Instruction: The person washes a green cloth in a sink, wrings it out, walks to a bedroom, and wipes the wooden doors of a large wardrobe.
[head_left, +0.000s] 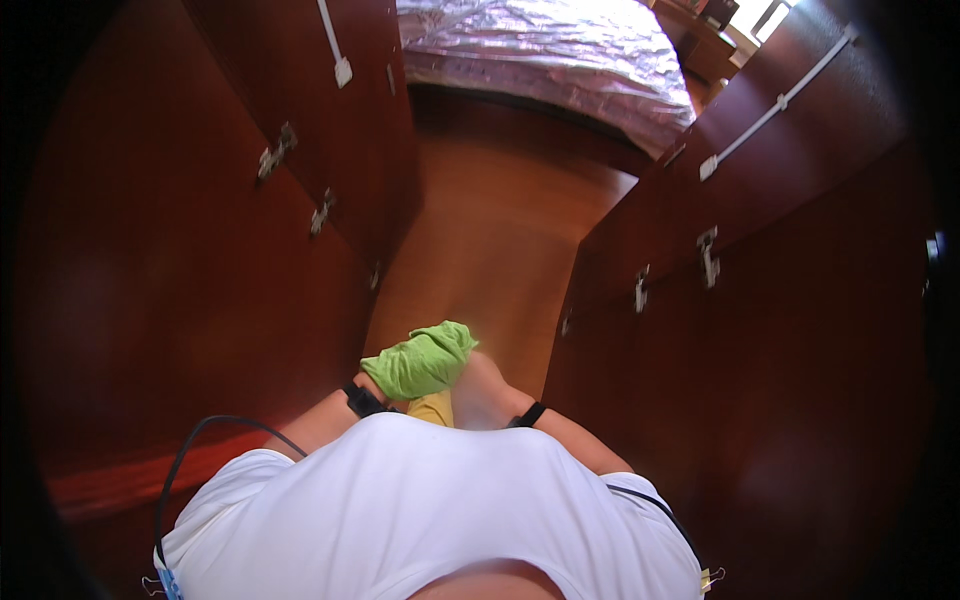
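Note:
A bright green cloth (424, 360) covers most of my left hand (372, 386); only skin near the wrist shows, and the fingers are hidden. My right hand (486, 371) is beside the cloth's right edge, blurred, with its fingers not clearly visible, so its grip cannot be made out. Both wrists wear black bands. Below the cloth, between my forearms, a piece of yellow material (433, 409) shows in front of my white shirt.
Dark red-brown wooden panels with metal hinges stand at left (187, 262) and right (750, 360). White rods run along the upper doors. Wooden floor (480, 247) lies between them. Beyond is a bed with a shiny, wrinkled cover (540, 45). Black cables run beside my arms.

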